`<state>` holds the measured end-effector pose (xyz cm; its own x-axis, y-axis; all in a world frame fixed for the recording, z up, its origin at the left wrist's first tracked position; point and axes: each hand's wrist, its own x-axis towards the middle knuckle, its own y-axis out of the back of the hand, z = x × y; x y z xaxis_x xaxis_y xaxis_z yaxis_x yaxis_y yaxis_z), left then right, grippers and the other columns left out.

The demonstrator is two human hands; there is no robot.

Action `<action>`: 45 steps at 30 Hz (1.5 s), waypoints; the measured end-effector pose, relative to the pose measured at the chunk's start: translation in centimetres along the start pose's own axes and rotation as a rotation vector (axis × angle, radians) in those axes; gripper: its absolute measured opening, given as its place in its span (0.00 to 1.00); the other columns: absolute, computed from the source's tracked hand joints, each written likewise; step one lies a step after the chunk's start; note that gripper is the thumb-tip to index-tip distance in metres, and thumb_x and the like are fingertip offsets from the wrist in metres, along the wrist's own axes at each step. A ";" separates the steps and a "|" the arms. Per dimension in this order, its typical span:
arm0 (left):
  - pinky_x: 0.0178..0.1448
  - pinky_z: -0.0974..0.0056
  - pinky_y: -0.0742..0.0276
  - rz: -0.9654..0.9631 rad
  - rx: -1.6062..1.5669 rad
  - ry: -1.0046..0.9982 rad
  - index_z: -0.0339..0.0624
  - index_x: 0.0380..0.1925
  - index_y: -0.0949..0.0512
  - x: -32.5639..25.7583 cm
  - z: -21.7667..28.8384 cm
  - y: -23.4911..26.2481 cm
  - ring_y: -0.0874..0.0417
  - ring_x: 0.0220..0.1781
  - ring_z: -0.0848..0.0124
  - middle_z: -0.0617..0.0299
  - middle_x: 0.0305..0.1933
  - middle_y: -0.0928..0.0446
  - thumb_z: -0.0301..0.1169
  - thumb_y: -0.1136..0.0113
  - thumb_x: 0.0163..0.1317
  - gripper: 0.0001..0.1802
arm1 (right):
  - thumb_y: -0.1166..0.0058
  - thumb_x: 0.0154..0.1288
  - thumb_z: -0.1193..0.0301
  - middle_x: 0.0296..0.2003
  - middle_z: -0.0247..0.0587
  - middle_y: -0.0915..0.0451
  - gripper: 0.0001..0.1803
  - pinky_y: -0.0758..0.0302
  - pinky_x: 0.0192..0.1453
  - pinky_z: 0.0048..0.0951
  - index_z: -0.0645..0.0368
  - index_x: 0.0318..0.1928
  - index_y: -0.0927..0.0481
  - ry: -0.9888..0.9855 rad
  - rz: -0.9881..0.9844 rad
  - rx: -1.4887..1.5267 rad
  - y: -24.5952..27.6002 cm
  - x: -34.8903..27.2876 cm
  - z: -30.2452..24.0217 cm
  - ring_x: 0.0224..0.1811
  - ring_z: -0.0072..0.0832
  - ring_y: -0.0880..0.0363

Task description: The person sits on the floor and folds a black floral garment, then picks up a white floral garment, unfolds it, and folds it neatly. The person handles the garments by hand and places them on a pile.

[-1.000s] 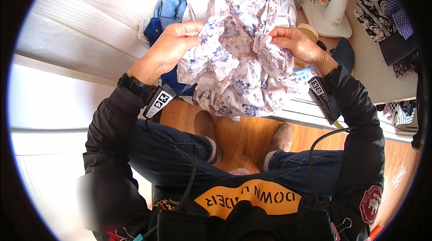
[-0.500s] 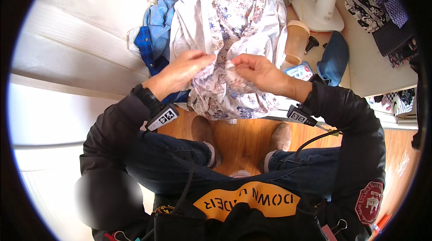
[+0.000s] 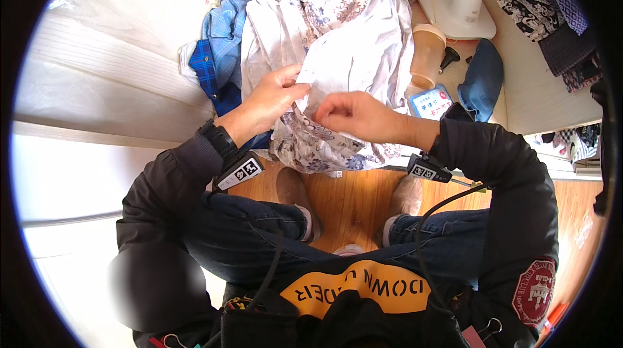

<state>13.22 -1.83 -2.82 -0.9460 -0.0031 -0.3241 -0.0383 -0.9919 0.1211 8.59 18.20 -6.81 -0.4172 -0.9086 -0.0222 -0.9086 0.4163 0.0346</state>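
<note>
A white garment with a purple floral print [image 3: 337, 43] lies spread on the table edge in front of me, its hem hanging over the edge. My left hand [image 3: 269, 101] pinches a fold of it at the left. Just to the right, my right hand [image 3: 354, 114] is closed on the same cloth, knuckles up. Both hands sit close together over the lower middle of the garment. Black sleeves with small tags cover both wrists.
A blue checked shirt [image 3: 217, 56] lies left of the garment. A tan paper cup [image 3: 427, 52], a white fan base [image 3: 461, 4], a small blue-and-white packet [image 3: 431, 101] and a dark blue cloth [image 3: 483, 78] sit to the right. Patterned dark fabrics [image 3: 551, 10] lie far right. Wooden floor below.
My hands have come together from the garment's sides to its middle, and the bunched cloth has been laid flatter on the table.
</note>
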 end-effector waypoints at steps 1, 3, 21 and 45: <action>0.38 0.70 0.29 0.024 0.005 -0.019 0.34 0.53 0.24 -0.1 -0.1 -0.3 0.26 0.34 0.79 0.66 0.35 0.22 0.24 0.47 0.64 0.17 | 0.48 0.67 0.69 0.37 0.41 0.19 0.13 0.23 0.46 0.27 0.65 0.47 0.24 0.030 0.025 0.121 0.7 0.2 0.2 0.39 0.25 0.20; 0.38 0.69 0.28 0.026 0.160 -0.129 0.37 0.57 0.26 -0.2 0.0 -0.6 0.26 0.34 0.79 0.64 0.35 0.22 0.23 0.47 0.64 0.20 | 0.49 0.69 0.67 0.34 0.40 0.20 0.12 0.22 0.42 0.26 0.65 0.43 0.23 -0.127 0.118 0.276 1.9 0.6 0.3 0.37 0.24 0.20; 0.35 0.55 0.26 -0.147 1.100 -0.661 0.43 0.51 0.21 -1.3 1.6 -2.0 0.23 0.30 0.52 0.51 0.30 0.28 0.16 0.46 0.55 0.23 | 0.46 0.69 0.69 0.37 0.43 0.18 0.11 0.21 0.47 0.26 0.67 0.41 0.22 -0.019 0.223 0.480 7.0 1.1 2.5 0.35 0.28 0.17; 0.52 0.72 0.25 0.015 0.074 0.044 0.28 0.53 0.27 1.5 0.0 1.8 0.21 0.47 0.73 0.53 0.50 0.21 0.19 0.43 0.61 0.19 | 0.44 0.66 0.69 0.21 0.28 0.26 0.09 0.33 0.21 0.19 0.59 0.29 0.24 -0.174 0.467 0.028 9.8 0.9 4.2 0.19 0.15 0.30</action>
<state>11.77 -3.58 -3.06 -0.9318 -0.0247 -0.3621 -0.0498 -0.9796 0.1948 -0.74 21.61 -10.71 -0.7751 -0.6066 -0.1770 -0.6230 0.7804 0.0536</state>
